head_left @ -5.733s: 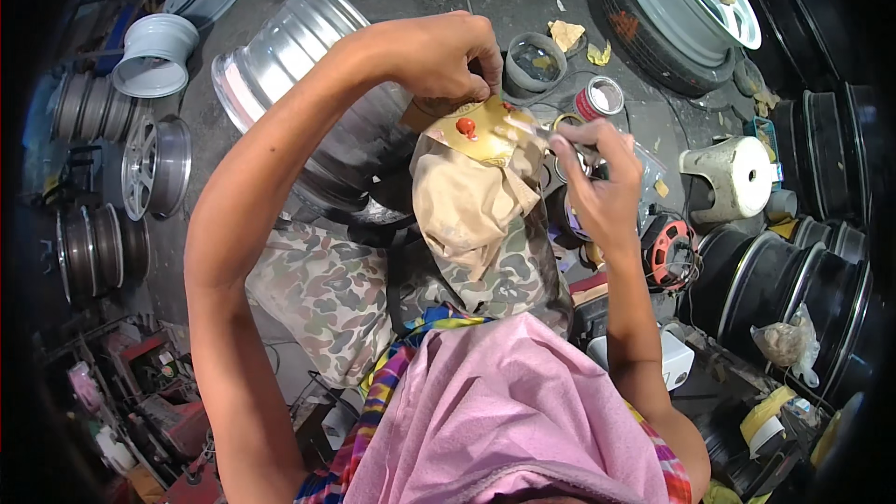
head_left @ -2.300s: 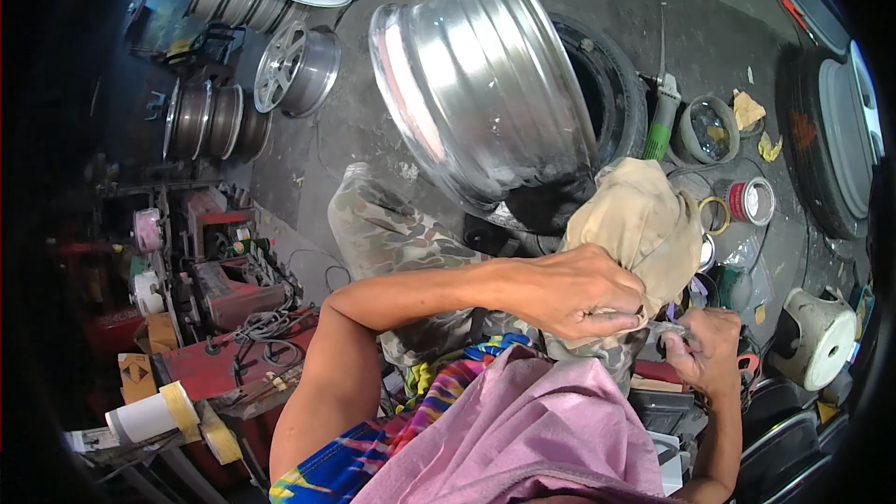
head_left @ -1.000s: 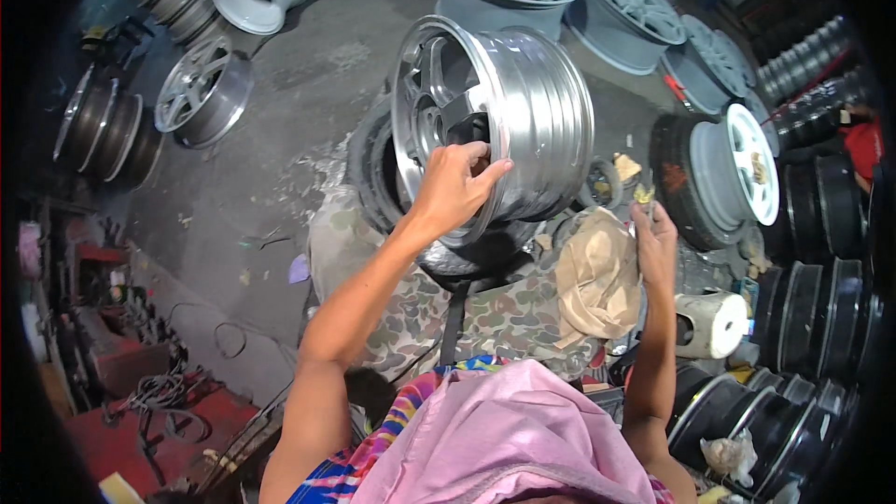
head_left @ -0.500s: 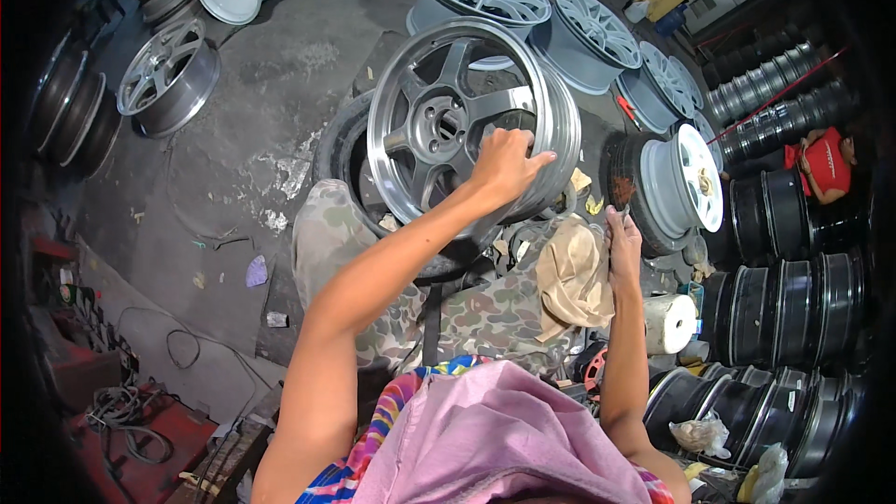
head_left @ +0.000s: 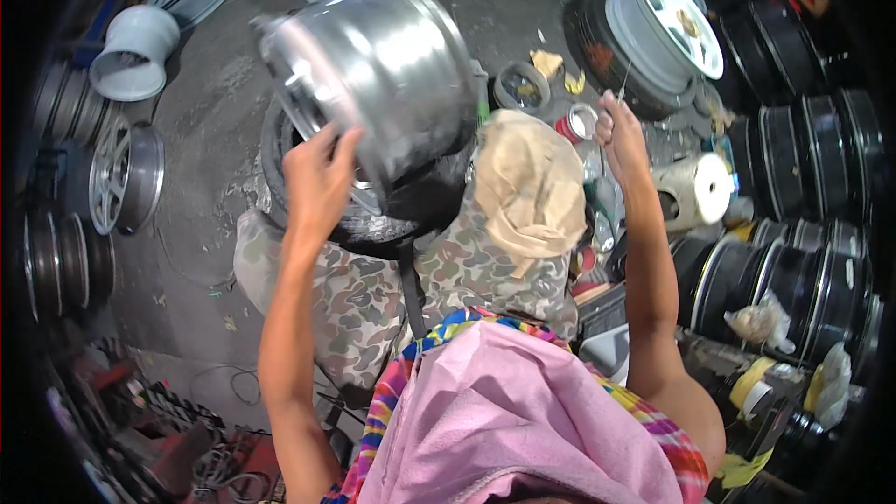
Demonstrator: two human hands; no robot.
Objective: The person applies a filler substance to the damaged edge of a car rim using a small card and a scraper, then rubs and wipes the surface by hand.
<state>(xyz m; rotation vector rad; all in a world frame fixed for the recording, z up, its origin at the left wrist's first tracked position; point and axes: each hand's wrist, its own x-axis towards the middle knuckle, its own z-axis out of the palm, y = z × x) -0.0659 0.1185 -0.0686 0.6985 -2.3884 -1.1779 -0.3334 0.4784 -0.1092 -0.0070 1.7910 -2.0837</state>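
A shiny silver wheel rim (head_left: 383, 65) stands tilted on a black tyre (head_left: 373, 215) in front of my knees. My left hand (head_left: 317, 177) presses against the rim's lower left edge, fingers spread on the metal. My right hand (head_left: 618, 131) is raised to the right of the rim, pinched on a thin stick-like tool (head_left: 623, 82). A tan cloth (head_left: 532, 187) lies draped over my right knee, between the two hands.
Camouflage trousers (head_left: 373, 289) cover my legs. A small red-and-white can (head_left: 577, 121) and a ring-shaped part (head_left: 520, 87) sit on the concrete floor behind the cloth. Rims and tyres stand all around: white rim (head_left: 667, 19) right, grey rims (head_left: 121, 177) left. A paper roll (head_left: 695, 189) lies at right.
The rim has turned from showing its spoked face to showing its barrel side. My left hand moved from its right edge to its lower left. My right hand rose, still pinching the tool.
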